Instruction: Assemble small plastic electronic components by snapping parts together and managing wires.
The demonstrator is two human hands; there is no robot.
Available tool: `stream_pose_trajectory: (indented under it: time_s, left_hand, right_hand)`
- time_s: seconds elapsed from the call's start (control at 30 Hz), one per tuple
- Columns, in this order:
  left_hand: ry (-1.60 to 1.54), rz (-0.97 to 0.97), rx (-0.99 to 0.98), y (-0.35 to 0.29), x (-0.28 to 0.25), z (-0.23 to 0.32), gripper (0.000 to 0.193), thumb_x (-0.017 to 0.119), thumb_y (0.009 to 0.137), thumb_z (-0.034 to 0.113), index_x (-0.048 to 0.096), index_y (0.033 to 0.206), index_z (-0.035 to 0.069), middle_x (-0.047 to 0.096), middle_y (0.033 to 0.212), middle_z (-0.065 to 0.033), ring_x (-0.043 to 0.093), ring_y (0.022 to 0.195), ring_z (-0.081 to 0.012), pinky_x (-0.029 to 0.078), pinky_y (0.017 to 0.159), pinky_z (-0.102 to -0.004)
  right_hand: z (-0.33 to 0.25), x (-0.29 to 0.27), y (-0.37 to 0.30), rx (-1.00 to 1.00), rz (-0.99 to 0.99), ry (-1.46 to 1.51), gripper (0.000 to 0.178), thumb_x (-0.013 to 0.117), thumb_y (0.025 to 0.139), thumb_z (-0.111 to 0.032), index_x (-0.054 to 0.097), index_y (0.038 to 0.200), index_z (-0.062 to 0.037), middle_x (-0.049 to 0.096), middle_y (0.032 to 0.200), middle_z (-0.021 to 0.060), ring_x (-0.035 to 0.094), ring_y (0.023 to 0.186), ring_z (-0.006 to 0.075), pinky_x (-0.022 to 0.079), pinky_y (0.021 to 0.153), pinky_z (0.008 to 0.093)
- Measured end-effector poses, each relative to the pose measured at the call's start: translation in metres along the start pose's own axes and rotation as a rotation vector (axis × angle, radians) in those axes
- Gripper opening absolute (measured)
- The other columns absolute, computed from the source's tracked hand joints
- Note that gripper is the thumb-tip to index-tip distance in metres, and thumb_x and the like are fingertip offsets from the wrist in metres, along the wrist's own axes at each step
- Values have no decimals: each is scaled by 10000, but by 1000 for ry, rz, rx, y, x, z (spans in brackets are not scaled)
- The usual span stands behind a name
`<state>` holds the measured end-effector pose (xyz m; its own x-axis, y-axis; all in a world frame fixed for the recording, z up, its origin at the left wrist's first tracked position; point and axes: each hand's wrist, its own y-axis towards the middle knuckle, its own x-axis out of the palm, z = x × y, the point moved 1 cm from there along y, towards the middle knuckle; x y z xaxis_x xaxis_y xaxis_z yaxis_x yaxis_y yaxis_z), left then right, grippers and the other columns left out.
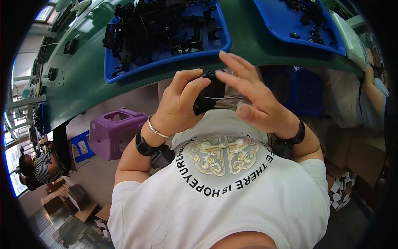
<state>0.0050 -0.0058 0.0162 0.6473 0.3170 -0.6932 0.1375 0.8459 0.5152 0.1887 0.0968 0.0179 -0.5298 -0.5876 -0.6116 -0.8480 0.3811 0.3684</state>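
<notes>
My left hand (181,95) is closed around a black plastic-looking part (211,89) in front of my waist, just off the table's near edge. The part has a rounded top, and its exact kind does not show. A thin pale wire or rod (215,98) runs from beside it toward my right hand. My right hand (256,91) is slightly blurred, its fingers spread apart and the palm turned toward the part. Its fingertips come close to the part's upper end; whether they touch it I cannot tell. Beyond my hands lies a blue tray (166,61) heaped with black brackets (153,33).
A second blue tray (290,38) with black pieces rests farther right on the green table (78,89). Below stand a purple stool (108,139) and a small blue stool (81,147). Another person's arm (373,93) is at the right edge; a person in stripes (47,169) sits far left.
</notes>
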Motion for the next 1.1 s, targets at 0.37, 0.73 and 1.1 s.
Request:
stream_pose_trajectory:
  time_s: [0.37,0.73,1.1]
  left_hand:
    - [19,-7,9,-3,1,5,625,793,532,43,498,1083,48,480,1090,-167,570,896,-326,512,694,-340]
    - [-242,-54,-91,-3,-5,11,655,819,531,34,474,1088,53,473,1084,-151,567,919,-305,507,757,-331]
    - [-1017,-329,-264,-7,0,-8,883,806,603,26,307,1331,65,417,1273,-132,537,1022,-203,449,915,-319]
  right_hand:
    - [-3,7,-4,65,-9,63,685,354,910,-544,427,1297,17,261,1436,198,185,1347,337,154,1075,437]
    - [3,-7,-4,133,71,578,548,423,927,-448,508,1197,21,452,1304,172,396,1228,247,287,1030,374]
    - [18,18,-12,533,-224,980,335,510,928,-209,521,1169,23,597,1067,77,590,919,128,478,801,241]
